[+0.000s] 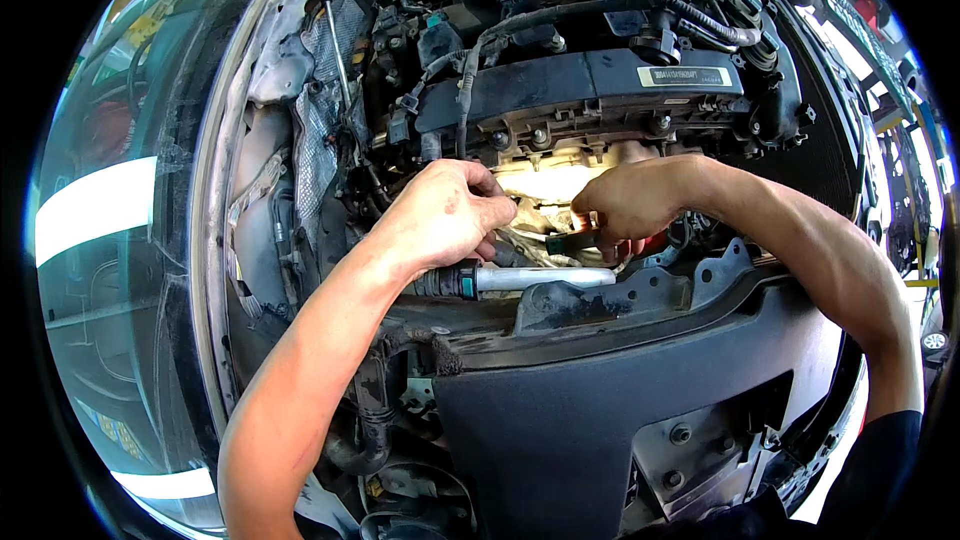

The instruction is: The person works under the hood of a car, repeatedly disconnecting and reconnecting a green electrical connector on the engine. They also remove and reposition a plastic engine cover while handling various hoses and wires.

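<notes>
Both my hands reach down into a car's engine bay, at a brightly lit gap beside the black engine cover (pixel 560 85). My left hand (pixel 450 212) is closed in a pinch at the gap's left side. What its fingertips hold, if anything, is hidden. Bent down at the right side of the gap, my right hand (pixel 645 202) has its fingers curled around something I cannot make out. Pale metal engine parts (pixel 545 180) show between the hands. Just below them lies a silver tube (pixel 545 278) with a dark, teal-banded left end.
A bracket with holes (pixel 630 292) and a large black plastic panel (pixel 560 430) lie on the near side. Hoses and wiring (pixel 460 90) run along the engine's left. The windshield (pixel 110 270) is at far left; a silver strut rod (pixel 338 50) stands beside the engine.
</notes>
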A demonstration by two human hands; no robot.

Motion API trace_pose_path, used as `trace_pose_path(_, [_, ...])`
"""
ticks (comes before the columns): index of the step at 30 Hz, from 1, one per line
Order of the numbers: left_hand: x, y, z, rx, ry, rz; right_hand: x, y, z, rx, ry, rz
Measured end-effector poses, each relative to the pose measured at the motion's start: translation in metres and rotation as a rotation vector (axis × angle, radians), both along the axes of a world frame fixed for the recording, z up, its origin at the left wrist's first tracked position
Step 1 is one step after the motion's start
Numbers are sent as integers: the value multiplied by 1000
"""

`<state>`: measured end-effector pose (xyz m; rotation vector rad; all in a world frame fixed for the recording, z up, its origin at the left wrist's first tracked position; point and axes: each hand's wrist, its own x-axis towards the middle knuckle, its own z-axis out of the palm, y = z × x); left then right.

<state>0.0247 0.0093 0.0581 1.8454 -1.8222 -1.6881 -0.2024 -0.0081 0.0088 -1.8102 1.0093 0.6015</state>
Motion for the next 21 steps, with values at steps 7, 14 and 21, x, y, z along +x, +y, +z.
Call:
trace_pose_path(7, [6, -2, -6, -9, 41, -29, 1, 4, 43, 100, -248, -196])
trace_pose_path(14, [1, -1, -3, -28, 62, -78, 15, 9, 25, 297, -569, -524])
trace_pose_path(21, [3, 1, -1, 24, 46, 24, 37, 5, 13, 188, -561, -412])
